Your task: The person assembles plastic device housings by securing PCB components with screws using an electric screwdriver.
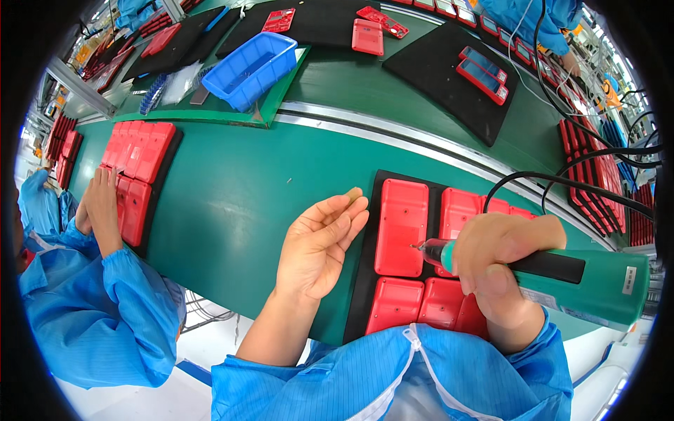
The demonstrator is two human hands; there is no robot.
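My right hand (502,256) is wrapped round a green electric screwdriver (597,286) with a black grip panel. The tool lies nearly level, its tip pointing left at the right edge of a red plastic casing (401,224); I cannot tell whether it touches. My left hand (319,242) is raised beside that casing, palm up, thumb and fingers pinched together. Something small and brownish shows at its fingertips, too small to name. Several more red casings, such as the near-left one (394,303), lie in rows on a black mat (360,298). My right hand and the screwdriver hide some of them.
At left a co-worker's hands (102,203) touch red casings (140,151) on another mat. Beyond the metal rail (393,133) are a blue bin (251,67) and red handheld devices (483,74) on a black pad (449,59). Black cables (583,184) arch in from the right.
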